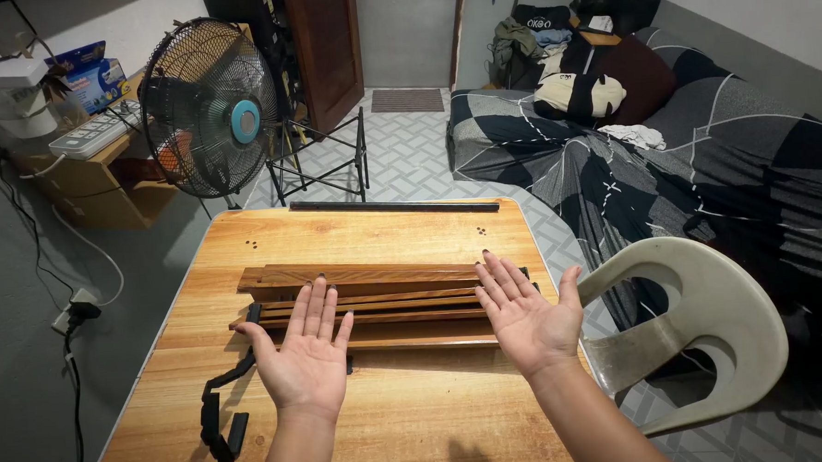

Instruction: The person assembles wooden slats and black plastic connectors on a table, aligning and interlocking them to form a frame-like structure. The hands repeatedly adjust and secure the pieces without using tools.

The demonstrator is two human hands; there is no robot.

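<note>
Both hands palm up, fingers spread and straight, gripping nothing. Left hand (307, 353) hovers over the near left part of the folded wooden slat rack (377, 297), fingertips pointing far; forearm enters from the near edge, nearly vertical in frame. Right hand (525, 314) same pose over the rack's right end, thumb out to the right, forearm angled in from near right (contact with the wood cannot be told). Rack lies flat across the middle of the wooden table (364, 427), long side running left to right. Black strap (223, 410) trails off its near left corner. Black bar (393, 206) at the table's far edge. Fan (210, 106) far left, white plastic chair (701, 325) right.
</note>
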